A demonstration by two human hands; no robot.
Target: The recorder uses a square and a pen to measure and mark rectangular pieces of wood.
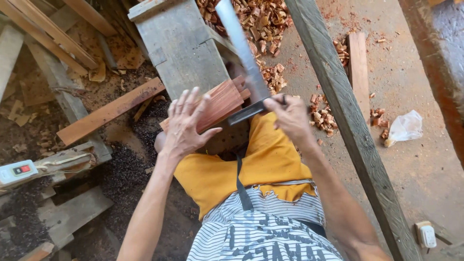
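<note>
My left hand (pixel 186 123) lies flat, fingers spread, on a stack of thin reddish wood strips (pixel 223 100) that rests on my lap against a grey wooden block (pixel 181 46). My right hand (pixel 291 116) grips the dark handle end of a long metal try square (pixel 241 43). Its shiny blade runs up and away over the strips. The square's stock sits at the right end of the stack. I sit in yellow shorts and a striped shirt.
A long grey timber beam (pixel 348 121) runs diagonally on the right. Reddish wood chips (pixel 261 19) are piled ahead. Planks (pixel 108 112) and sawdust lie at left, with a white switch box (pixel 18 171). A plastic bag (pixel 405 126) and a white socket (pixel 426 235) sit at right.
</note>
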